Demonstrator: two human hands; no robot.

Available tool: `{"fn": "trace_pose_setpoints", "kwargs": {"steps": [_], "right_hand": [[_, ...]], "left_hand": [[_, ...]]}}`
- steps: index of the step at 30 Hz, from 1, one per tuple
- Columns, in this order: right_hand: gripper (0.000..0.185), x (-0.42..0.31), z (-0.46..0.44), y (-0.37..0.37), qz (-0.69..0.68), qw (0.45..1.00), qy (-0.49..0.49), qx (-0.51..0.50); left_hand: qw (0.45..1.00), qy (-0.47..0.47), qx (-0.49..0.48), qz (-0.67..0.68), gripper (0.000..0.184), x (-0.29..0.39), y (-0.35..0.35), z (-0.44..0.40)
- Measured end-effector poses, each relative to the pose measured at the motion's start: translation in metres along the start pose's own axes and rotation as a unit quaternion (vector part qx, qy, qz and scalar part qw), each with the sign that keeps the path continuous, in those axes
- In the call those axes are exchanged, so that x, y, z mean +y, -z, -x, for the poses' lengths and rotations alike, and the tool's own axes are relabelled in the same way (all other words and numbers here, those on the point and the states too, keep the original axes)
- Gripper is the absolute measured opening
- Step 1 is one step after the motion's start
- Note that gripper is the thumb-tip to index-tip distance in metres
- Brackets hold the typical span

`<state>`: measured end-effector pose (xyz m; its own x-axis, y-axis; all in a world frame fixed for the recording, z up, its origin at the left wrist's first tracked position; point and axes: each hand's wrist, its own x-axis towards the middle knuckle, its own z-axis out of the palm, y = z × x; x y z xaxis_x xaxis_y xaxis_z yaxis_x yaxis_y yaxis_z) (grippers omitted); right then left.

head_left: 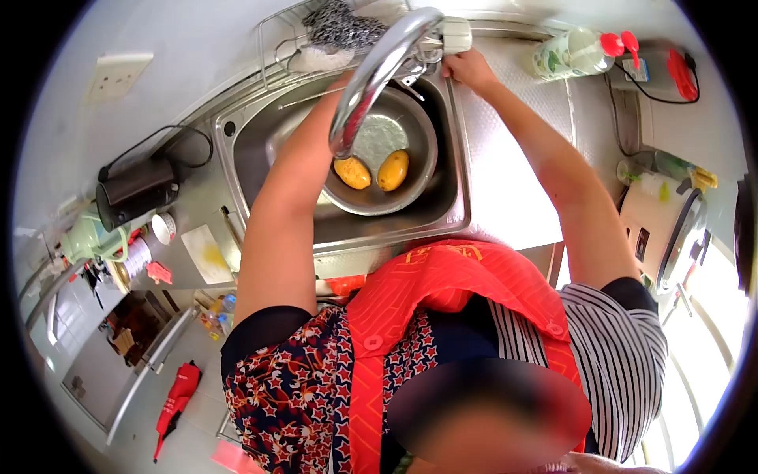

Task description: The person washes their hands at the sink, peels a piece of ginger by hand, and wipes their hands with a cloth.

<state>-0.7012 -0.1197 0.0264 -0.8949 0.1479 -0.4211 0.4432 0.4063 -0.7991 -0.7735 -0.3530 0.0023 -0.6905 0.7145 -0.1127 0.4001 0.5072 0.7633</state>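
Observation:
A round metal basin (431,170) sits in the steel sink (272,213), holding two yellow oval pieces that look like potatoes (392,171). The chrome faucet (371,83) arches over the basin. My left arm crosses the sink, and my left hand (344,80) is mostly hidden behind the faucet's curve, so its fingers do not show. Beside the faucet base, at the sink's back right corner, my right hand (471,71) has its fingers curled together. What they grip, if anything, is hidden.
A wire rack (272,47) with a dark patterned cloth (341,25) stands behind the sink. Bottles with red caps (572,54) are at back right, a rice cooker (651,221) at right. A dark corded appliance (136,192) and a green jug (88,235) stand left.

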Motion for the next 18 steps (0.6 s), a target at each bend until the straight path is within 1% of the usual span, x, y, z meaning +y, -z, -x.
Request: {"fn": "trace_pose_setpoints", "kwargs": {"steps": [1, 3, 6, 8, 9, 11, 12, 13, 15, 16, 18], "right_hand": [[0.028, 0.007, 0.010, -0.004, -0.057, 0.997, -0.006, 0.054], [0.024, 0.018, 0.030, -0.018, -0.163, 0.973, 0.048, 0.157], [0.029, 0.019, 0.063, -0.032, -0.190, 0.970, -0.011, 0.150], [0.028, 0.023, 0.076, -0.043, -0.187, 0.971, -0.016, 0.150], [0.027, 0.028, 0.077, -0.047, -0.186, 0.970, -0.018, 0.153], [0.026, 0.032, 0.078, -0.048, -0.242, 0.958, -0.028, 0.150], [0.025, 0.028, 0.082, -0.045, -0.261, 0.953, -0.043, 0.144], [0.024, 0.025, 0.085, -0.044, -0.280, 0.948, -0.059, 0.139], [0.024, 0.024, 0.089, -0.047, -0.280, 0.948, -0.067, 0.139], [0.024, 0.023, 0.091, -0.048, -0.281, 0.947, -0.071, 0.139], [0.024, 0.020, 0.096, -0.053, -0.291, 0.943, -0.079, 0.138]], "left_hand": [[1.000, 0.011, -0.016, -0.002, 0.036, 0.003, 0.000, -0.002], [0.998, 0.035, -0.049, -0.003, 0.036, 0.009, 0.002, -0.008], [0.994, 0.063, -0.083, -0.013, 0.036, 0.018, 0.000, -0.014], [0.993, 0.069, -0.081, -0.041, 0.036, 0.018, 0.000, -0.014], [0.993, 0.069, -0.077, -0.062, 0.037, 0.017, -0.002, -0.014], [0.988, 0.061, -0.055, -0.129, 0.037, 0.015, -0.003, -0.009], [0.980, 0.052, -0.034, -0.188, 0.036, 0.015, -0.004, -0.006], [0.982, 0.061, -0.031, -0.177, 0.035, 0.012, -0.002, -0.002], [0.984, 0.077, -0.027, -0.157, 0.033, 0.027, 0.030, 0.019], [0.961, 0.007, -0.017, -0.277, 0.034, 0.003, 0.021, 0.016], [0.952, -0.057, 0.036, -0.299, 0.038, -0.016, 0.022, 0.028]]}}
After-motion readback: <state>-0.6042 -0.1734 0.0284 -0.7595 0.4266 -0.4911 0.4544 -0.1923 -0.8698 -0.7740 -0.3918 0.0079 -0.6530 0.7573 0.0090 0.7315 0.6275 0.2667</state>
